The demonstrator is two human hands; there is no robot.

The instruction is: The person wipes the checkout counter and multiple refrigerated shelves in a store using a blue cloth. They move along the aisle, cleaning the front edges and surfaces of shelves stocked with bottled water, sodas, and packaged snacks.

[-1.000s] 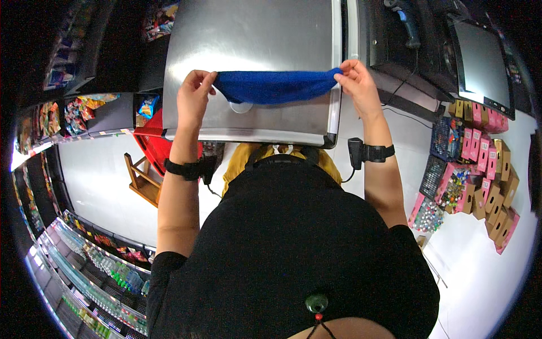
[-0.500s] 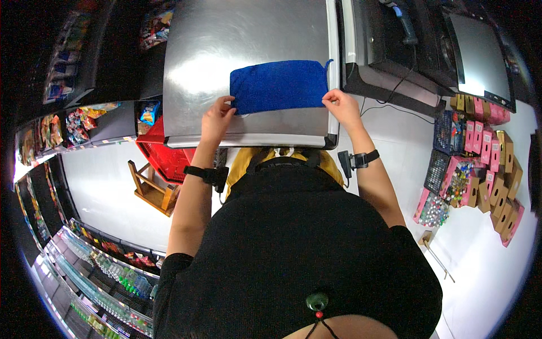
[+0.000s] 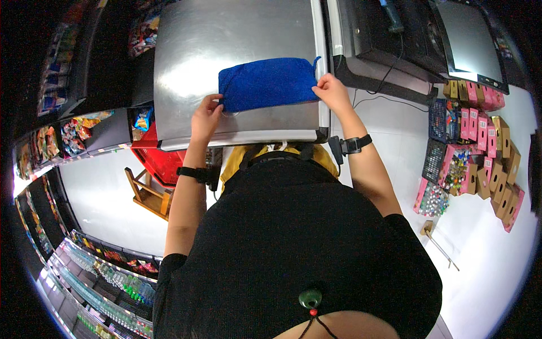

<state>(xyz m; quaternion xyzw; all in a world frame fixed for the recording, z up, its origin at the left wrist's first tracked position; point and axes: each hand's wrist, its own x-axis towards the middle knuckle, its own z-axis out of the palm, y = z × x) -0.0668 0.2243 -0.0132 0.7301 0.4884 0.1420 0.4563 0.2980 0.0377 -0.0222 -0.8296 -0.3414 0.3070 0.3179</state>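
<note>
A blue cloth (image 3: 265, 83), folded to a rectangle, lies on the silver metal countertop (image 3: 237, 28). My left hand (image 3: 206, 117) pinches its near left corner between thumb and fingers. At the opposite end, my right hand (image 3: 334, 95) has thumb and fingertips closed on the cloth's right edge. A small loop stands out from the far right corner. Fine creases run down the left part of the cloth. Both wrists carry black straps with small devices.
Right of the counter stand a dark unit with a handheld scanner (image 3: 392, 17) and a screen (image 3: 474, 45). Pink and brown boxes (image 3: 483, 135) and dark crates (image 3: 435, 158) sit on the floor. A red basket (image 3: 158, 155), a wooden stool (image 3: 148, 195) and stocked shelves (image 3: 101, 271) are at left.
The view has shifted, moving the scene slightly left. My right hand has gone a little farther up the cloth's right edge. My left hand stays at the near left corner.
</note>
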